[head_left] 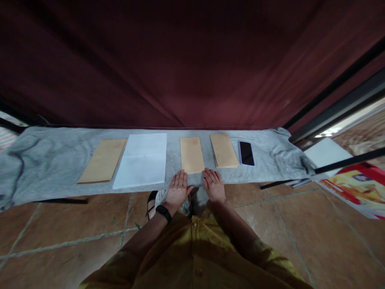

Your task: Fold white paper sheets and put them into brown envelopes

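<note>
A brown paper envelope [191,155] lies upright in front of me on the grey cloth, a small reddish print at its top right. My left hand [178,188] rests flat by its lower left corner, fingers stretched out. By the lower right corner lies my right hand [213,185], also flat with fingers extended. Neither hand grips anything. To the left are white paper sheets [141,160] with a crease across the middle, and beyond them a stack of brown envelopes [102,160]. Right of the single envelope sits another brown envelope stack [224,151].
A phone [247,153] with a dark screen lies right of the envelopes. Wrinkled grey cloth [270,156] covers the narrow table, backed by a dark red fabric [186,80]. At the right are black metal bars and a colourful printed box [357,188]. Tiles [99,224] cover the floor.
</note>
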A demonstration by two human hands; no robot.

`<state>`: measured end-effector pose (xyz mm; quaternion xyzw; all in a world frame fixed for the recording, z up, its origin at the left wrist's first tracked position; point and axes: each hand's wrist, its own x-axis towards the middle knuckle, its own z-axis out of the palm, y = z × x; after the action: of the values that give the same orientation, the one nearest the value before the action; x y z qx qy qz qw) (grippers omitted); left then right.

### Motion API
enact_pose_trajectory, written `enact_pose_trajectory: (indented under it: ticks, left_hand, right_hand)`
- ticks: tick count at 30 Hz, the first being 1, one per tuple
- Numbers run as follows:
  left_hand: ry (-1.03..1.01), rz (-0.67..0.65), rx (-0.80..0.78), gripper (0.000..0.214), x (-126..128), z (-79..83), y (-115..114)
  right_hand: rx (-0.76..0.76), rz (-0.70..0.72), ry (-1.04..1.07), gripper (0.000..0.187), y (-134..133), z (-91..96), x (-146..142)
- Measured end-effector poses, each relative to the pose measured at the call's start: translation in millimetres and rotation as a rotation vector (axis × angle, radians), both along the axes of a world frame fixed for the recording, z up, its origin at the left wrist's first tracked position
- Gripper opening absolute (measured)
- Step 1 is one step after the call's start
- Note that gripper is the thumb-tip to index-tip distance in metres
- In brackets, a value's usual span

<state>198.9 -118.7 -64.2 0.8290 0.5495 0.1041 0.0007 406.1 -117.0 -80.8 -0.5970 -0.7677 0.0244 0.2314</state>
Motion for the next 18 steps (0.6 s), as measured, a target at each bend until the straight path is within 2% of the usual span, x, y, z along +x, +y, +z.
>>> enact_pose_trajectory:
  ticks: [5,12,18]
  left_hand:
    - [-0.007,0.005,0.003,0.063,2.5,3.0,-1.4]
    - [0.045,0.008,0.01,0.061,6.0,4.3,-1.9]
    - [0.043,0.02,0.021,0.059,4.6,6.2,-1.6]
  right_hand:
    - [0.004,0.035,0.007,0.043,1.3,4.4,-7.0]
    - [-0.045,0.197,-0.01,0.046,4.3,8.4,-30.2]
    - [-0.066,0.142,-0.024,0.047,3.1,6.1,-27.6]
